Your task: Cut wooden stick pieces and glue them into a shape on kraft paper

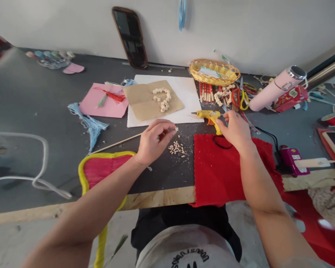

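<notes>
My left hand [158,141] is closed in a pinch on a small pale wooden piece [176,129] at its fingertips. Below those fingertips lies a scattered pile of similar short wooden pieces [177,149]. My right hand [236,128] is closed at the back end of a yellow hot glue gun [208,114], whose nozzle points left over the edge of a white board [167,122]. On that board rests brown paper [139,102] with a curved shape of glued wooden pieces [165,98] on it. Under my right wrist is red felt [220,171].
A phone [131,37] leans on the wall. A wicker basket [214,70], scissors [240,98] and a pink bottle [277,89] stand at back right. Pink card [92,104] and a blue tassel [89,126] lie left. A purple power socket [292,156] sits right, a white cable [43,160] left.
</notes>
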### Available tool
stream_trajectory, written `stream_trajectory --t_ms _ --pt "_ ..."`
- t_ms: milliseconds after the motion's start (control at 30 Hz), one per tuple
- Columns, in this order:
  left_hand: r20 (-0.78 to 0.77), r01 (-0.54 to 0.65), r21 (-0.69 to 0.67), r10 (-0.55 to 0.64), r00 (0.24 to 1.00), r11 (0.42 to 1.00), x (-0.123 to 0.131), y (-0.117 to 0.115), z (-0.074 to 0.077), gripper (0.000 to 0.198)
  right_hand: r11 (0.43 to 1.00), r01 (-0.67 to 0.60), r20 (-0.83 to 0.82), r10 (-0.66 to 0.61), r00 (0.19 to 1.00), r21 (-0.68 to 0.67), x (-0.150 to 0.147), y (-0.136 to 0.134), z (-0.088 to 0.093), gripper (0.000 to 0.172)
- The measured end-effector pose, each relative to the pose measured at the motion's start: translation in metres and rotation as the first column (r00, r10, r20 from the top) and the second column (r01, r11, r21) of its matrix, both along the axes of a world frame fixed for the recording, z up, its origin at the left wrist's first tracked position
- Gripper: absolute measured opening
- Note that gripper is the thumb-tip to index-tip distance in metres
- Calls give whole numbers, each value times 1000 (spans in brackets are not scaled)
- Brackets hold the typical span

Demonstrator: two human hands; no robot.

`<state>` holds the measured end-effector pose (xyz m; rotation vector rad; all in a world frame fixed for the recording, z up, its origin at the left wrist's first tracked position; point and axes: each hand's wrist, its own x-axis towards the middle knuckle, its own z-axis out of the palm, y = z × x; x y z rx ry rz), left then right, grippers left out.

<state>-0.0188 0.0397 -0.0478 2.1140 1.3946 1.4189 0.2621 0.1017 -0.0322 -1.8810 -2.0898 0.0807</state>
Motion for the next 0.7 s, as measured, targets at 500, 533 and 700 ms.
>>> stream_trajectory --t_ms 500,533,700 --pt "50 -27 -26 28 998 999 -1 1 1 6 978 -14 -583 -112 804 -207 7 10 -6 20" --pt "54 -30 -22 31 998 999 -1 1 1 6 981 -33 -708 -115 697 -192 5 10 -5 19" --pt "61 -36 -30 38 997 999 -3 1 1 6 946 -252 -979 -187 84 -202 -15 1 5 27"
